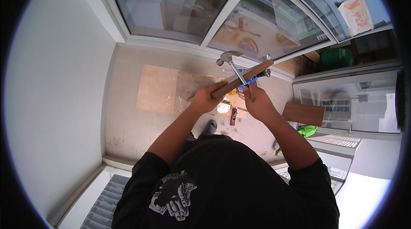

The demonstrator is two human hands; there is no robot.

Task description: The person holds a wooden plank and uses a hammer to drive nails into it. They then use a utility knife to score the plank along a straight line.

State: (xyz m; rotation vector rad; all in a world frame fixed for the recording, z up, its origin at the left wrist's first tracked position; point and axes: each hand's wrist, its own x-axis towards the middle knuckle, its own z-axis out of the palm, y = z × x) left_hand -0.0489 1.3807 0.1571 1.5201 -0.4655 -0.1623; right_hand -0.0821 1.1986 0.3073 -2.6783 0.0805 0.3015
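Note:
My left hand (207, 97) is wrapped round the lower left end of a long brown wooden board (258, 69), which slants up to the right in front of me. In my right hand (259, 104) is a claw hammer (229, 57), gripped by its handle. Its metal shaft crosses the board, and the head sits beyond the board's far edge. The frame does not show whether the hammer touches the wood. A small roll-like white and metallic piece (268, 57) shows at the board's upper end.
Below lie pale plywood sheets (156, 88), a red-and-dark hand tool (233, 117), a white patch or packet (223, 108) and a blue item partly hidden by the board. A brown panel (303, 114) and a green bag (307, 131) are at the right. Glass doors (265, 19) stand ahead.

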